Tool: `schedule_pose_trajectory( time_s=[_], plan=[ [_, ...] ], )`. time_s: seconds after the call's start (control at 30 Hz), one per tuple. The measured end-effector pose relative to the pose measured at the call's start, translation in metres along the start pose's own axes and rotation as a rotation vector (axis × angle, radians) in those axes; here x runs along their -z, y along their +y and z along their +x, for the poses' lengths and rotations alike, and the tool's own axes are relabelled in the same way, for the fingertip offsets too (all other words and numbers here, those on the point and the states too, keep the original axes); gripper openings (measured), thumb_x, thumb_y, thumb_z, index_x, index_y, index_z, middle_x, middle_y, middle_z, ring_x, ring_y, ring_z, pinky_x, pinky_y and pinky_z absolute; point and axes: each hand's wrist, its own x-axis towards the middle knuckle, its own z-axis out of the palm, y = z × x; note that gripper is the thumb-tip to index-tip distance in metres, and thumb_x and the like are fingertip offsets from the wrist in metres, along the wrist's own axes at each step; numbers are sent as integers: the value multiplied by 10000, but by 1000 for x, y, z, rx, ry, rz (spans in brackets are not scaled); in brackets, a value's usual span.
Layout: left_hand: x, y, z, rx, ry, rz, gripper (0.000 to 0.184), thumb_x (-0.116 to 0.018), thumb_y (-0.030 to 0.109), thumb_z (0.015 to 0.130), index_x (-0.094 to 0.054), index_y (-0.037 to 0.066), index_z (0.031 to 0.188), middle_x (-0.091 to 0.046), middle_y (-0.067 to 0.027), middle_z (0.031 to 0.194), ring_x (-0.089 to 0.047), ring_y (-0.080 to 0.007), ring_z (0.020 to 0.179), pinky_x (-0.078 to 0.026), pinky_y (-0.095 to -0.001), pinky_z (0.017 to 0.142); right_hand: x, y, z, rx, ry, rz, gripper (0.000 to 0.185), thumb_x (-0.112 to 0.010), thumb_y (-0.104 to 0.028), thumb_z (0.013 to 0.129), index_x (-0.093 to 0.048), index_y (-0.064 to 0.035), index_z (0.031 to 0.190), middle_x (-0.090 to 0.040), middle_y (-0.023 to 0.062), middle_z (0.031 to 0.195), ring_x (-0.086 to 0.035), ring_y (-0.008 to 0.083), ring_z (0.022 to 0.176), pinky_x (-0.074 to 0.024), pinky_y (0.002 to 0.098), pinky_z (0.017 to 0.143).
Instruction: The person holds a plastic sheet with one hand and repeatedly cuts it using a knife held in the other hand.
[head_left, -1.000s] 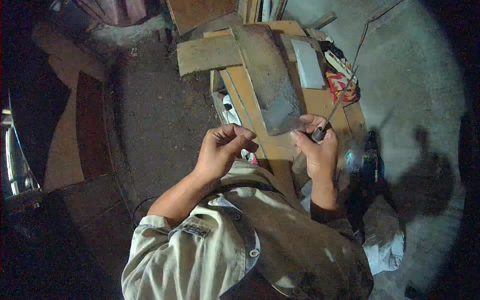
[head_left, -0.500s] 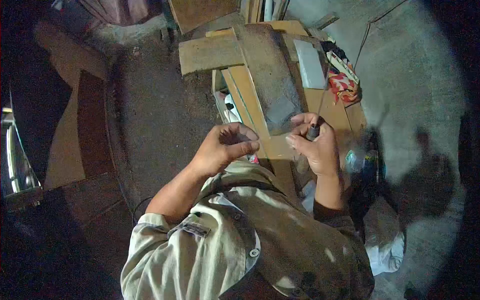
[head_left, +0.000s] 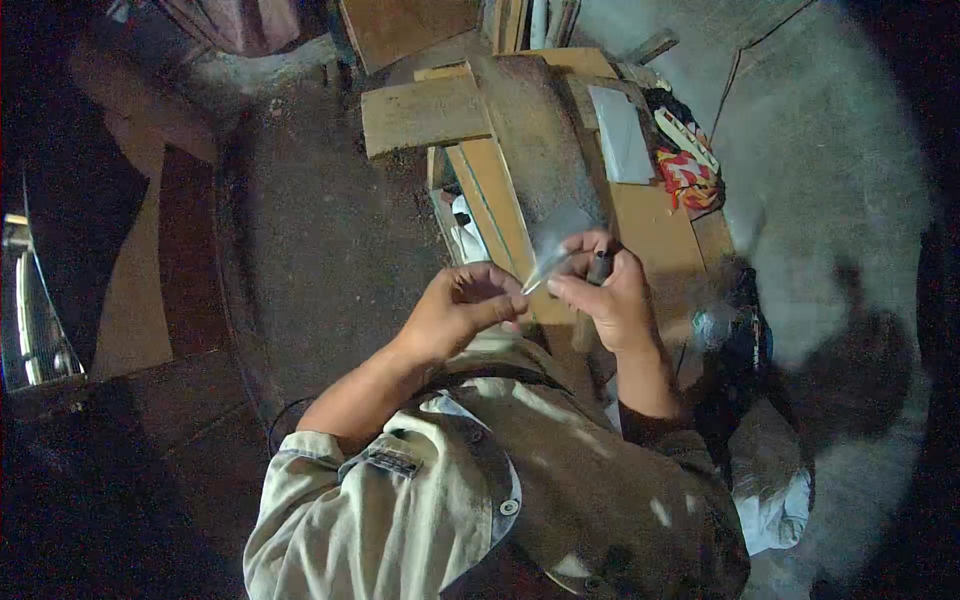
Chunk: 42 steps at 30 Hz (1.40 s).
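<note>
My left hand (head_left: 462, 308) is closed in a pinch, thumb against fingertips, on the near end of a thin clear strip that looks like plastic film (head_left: 541, 272). The strip runs up to my right hand (head_left: 608, 295), whose fingers are also closed around its far end. A short dark cylindrical handle (head_left: 601, 266) sits in the right hand between thumb and fingers; its shaft is hard to make out now. Below both hands lies a brown board (head_left: 520, 130) with a grey, dusty surface.
Wooden boards (head_left: 425, 115) are stacked ahead of me. On them lie a whitish flat sheet (head_left: 622, 135) and a red and yellow cloth (head_left: 690, 180). A dark bag-like object (head_left: 735, 330) and a white sack (head_left: 775, 510) stand at right on the concrete floor (head_left: 830, 190).
My right hand has moved left and closer to the left hand, and the handle in it has tilted. The clear strip now shows bright between the hands; the thin shaft no longer stands out.
</note>
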Motion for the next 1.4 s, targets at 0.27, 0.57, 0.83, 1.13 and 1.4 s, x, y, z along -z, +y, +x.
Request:
schedule_pose_trajectory(
  time_s=[0.27,0.57,0.83,1.13,1.4],
  plan=[
    [4,-1,11,-144,23,25,86,-642,84,840,-615,14,881,-622,-30,789,-560,-105,722,-456,-249,660,-15,14,0,-19,-125,-62,423,-730,-45,682,-521,-33,1050,-600,15,840,-564,96,767,-462,253,727],
    [11,-15,10,-237,189,-188,78,-626,78,848,-575,21,834,-624,-44,775,-591,-123,705,-477,-255,667,-17,30,-2,13,-98,98,422,-720,-22,671,-513,-15,1038,-597,37,842,-571,101,756,-462,232,674],
    [11,-2,7,-104,79,11,76,-628,73,847,-616,3,873,-637,-47,798,-603,-128,719,-489,-262,670,-7,10,-1,74,-192,-168,431,-732,-18,663,-527,-5,1042,-589,27,825,-563,99,720,-460,241,684],
    [8,-3,5,-278,248,-174,110,-625,88,859,-621,-16,895,-645,-72,797,-616,-137,736,-501,-275,691,-7,18,0,112,134,-14,430,-756,-83,685,-528,-32,1046,-629,47,808,-582,109,691,-470,254,651],
    [6,4,3,-283,275,-116,122,-627,115,862,-634,-4,890,-664,-73,794,-618,-123,690,-488,-252,641,-15,-1,-4,252,206,119,393,-702,-18,746,-491,-10,1077,-631,76,810,-599,129,674,-499,257,647]
  ],
)
